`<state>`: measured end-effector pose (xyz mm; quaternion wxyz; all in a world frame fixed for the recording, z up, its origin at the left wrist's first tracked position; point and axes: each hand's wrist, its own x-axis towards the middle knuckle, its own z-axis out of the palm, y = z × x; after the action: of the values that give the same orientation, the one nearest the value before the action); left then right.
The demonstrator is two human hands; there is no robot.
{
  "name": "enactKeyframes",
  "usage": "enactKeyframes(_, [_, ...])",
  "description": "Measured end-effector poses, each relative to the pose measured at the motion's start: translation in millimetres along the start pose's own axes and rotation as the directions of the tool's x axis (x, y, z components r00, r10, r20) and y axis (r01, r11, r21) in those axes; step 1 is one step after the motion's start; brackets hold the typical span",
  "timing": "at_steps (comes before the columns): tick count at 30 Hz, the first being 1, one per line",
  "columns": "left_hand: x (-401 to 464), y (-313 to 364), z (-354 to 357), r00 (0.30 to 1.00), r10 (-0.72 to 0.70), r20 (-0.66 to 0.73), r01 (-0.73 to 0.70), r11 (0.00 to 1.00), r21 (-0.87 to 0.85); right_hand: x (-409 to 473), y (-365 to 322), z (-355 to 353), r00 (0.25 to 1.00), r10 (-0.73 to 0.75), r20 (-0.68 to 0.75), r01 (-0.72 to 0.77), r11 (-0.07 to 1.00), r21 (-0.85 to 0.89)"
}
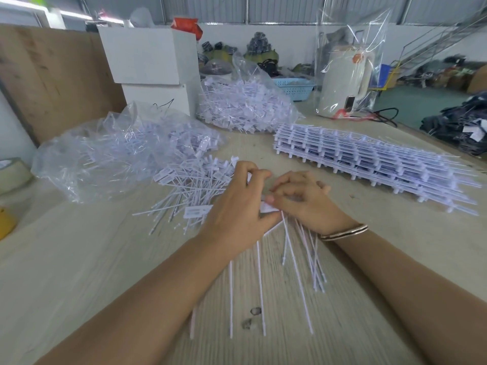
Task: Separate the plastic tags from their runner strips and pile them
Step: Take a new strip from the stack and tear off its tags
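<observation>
White tags [268, 208] on runner, pinched

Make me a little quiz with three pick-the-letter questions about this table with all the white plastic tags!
1. Where is the stack of uncut tag strips?
A. right of the hands
B. under the white boxes
C. on the floor

2. What colour is the basket at the back?
A. red
B. blue
C. black

3. What are the hands doing?
A. resting flat
B. both pinching a bunch of tags
C. lifting a bag

Answers:
1 A, the stack lies on the table to the right.
2 B, it is light blue.
3 B, the left hand and right hand meet on the tags, whose long tails point toward the person.
</observation>
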<state>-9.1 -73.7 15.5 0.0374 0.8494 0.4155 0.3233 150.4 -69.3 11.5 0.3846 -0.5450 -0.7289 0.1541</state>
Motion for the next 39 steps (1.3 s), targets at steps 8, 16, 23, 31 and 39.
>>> enactKeyframes(8, [-0.6, -10.7, -11.3, 0.998, 0.048, 0.028, -0.051, 0.995, 0.087, 4.0, 7.4, -7.3, 0.999, -0.009, -0.040, 0.014, 0.993, 0.118])
enactKeyframes(16, [1.4, -15.8, -7.9, 0.999, 0.029, 0.015, -0.029, 1.000, 0.012, -0.6, -2.1, -8.1, 0.995, -0.098, 0.007, 0.097, 0.992, 0.081])
enactKeyframes(23, [3.0, -21.4, -3.9, 0.998, -0.063, -0.012, 0.060, 0.984, -0.168, -0.9, -2.5, -7.8, 0.978, -0.201, -0.063, 0.204, 0.978, 0.037])
enactKeyframes(31, [2.4, -23.1, -7.0, 0.994, -0.062, -0.086, 0.052, 0.993, -0.108, 9.2, 14.0, -6.4, 0.957, 0.117, -0.266, -0.153, 0.981, -0.118])
enactKeyframes(39, [1.0, -9.7, -4.9, 0.999, 0.022, -0.042, -0.024, 0.998, -0.053, -2.3, -5.3, 6.0, 0.981, -0.128, -0.144, 0.085, 0.958, -0.273])
